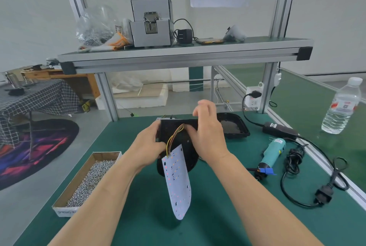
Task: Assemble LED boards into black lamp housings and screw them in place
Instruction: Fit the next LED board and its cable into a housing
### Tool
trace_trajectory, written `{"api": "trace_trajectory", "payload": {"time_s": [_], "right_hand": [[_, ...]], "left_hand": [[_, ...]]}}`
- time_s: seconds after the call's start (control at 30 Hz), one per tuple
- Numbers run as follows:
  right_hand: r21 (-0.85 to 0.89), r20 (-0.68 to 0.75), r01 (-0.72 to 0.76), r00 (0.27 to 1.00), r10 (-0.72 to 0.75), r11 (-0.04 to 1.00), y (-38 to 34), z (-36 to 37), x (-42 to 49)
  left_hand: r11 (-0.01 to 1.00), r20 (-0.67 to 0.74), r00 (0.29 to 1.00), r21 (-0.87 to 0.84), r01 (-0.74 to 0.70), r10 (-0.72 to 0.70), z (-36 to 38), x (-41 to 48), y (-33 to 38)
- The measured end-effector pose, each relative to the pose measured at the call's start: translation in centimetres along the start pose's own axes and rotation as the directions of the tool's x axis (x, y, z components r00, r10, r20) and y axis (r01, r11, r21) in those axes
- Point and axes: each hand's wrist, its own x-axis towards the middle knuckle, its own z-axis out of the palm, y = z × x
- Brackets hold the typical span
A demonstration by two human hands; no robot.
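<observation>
Nearest to me hangs the white, tongue-shaped LED board with small coloured dots. It is free in the air above the green bench mat and carried only by its thin yellow and brown wires. I judge it light, thin and a little flexible, with fragile solder joints, so I would take it by its bare edges and never by the wires. Above it, my left hand grips the left edge of the tilted black plastic lamp housing, fingers curled round it. My right hand has its thumb on the housing's inner face, but its upper fingers are blurred, so I cannot tell if they close. The housing looks stiff and safe to hold by its rim. Further left stands the cardboard box of silver screws, further right lies the teal electric screwdriver, and behind is a second black housing.
</observation>
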Motion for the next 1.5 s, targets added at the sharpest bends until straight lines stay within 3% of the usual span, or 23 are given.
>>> {"api": "trace_trajectory", "payload": {"time_s": [0.1, 0.33, 0.63, 0.8, 0.97, 1.03, 1.1, 1.2, 1.3, 1.33, 1.4, 1.47, 1.5], "right_hand": [[-0.026, 0.146, -0.033, 0.989, 0.036, 0.999, 0.7, 0.2, 0.1], [-0.137, 0.235, -0.044, 0.969, 0.075, 0.990, 1.2, 0.2, 0.1], [-0.196, 0.302, -0.024, 0.950, 0.084, 0.980, 1.5, 0.5, 0.1], [-0.260, 0.236, -0.050, 0.965, 0.114, 0.964, 1.1, 0.8, 0.1], [-0.008, 0.499, -0.136, 0.858, 0.122, 0.991, 1.6, -1.6, 0.9], [0.001, 0.425, -0.082, 0.902, 0.074, 0.997, 1.7, -2.3, 0.3], [0.007, 0.198, -0.108, 0.975, 0.105, 0.994, 1.4, -2.4, -1.3], [0.106, 0.059, -0.240, 0.970, 0.235, 0.965, 0.4, -2.5, -3.3], [0.057, -0.150, -0.111, 0.981, 0.119, 0.992, -0.5, -1.9, -5.3], [0.040, -0.131, -0.114, 0.984, 0.118, 0.993, -0.6, -1.6, -6.2], [0.043, 0.116, -0.289, 0.952, 0.282, 0.956, -0.6, -0.7, -7.6], [0.155, 0.423, -0.584, 0.768, 0.481, 0.797, 0.0, 0.0, -8.0], [0.213, 0.519, -0.678, 0.689, 0.506, 0.704, 0.3, 0.3, -7.9]], "left_hand": [[0.996, -0.001, 0.999, 0.077, -0.036, 0.036, 0.1, -0.2, -0.4], [0.973, 0.011, 0.997, 0.217, -0.075, 0.074, 1.2, -0.7, -0.7], [0.980, 0.058, 0.990, 0.148, -0.134, 0.127, 1.8, -1.3, -1.3], [0.983, -0.048, 0.994, 0.154, -0.095, 0.103, 2.7, -1.2, -1.7], [0.987, -0.188, 0.981, 0.157, -0.026, 0.056, 2.8, -0.9, -2.4], [0.988, -0.209, 0.977, 0.153, -0.003, 0.035, 2.4, -0.6, -2.9], [0.990, -0.193, 0.981, 0.138, -0.008, 0.035, 2.3, -0.5, -3.2], [0.994, -0.183, 0.982, 0.106, -0.024, 0.043, 2.7, -0.6, -3.1], [0.997, -0.219, 0.975, 0.076, -0.009, 0.025, 3.1, -0.7, -3.0], [0.998, -0.232, 0.972, 0.062, -0.011, 0.025, 3.2, -0.7, -3.1], [0.998, -0.239, 0.970, 0.054, -0.027, 0.039, 3.4, -0.8, -3.2], [0.998, -0.221, 0.974, 0.045, -0.041, 0.049, 3.7, -0.9, -3.1], [0.998, -0.216, 0.975, 0.031, -0.047, 0.053, 3.8, -1.0, -3.0]]}}
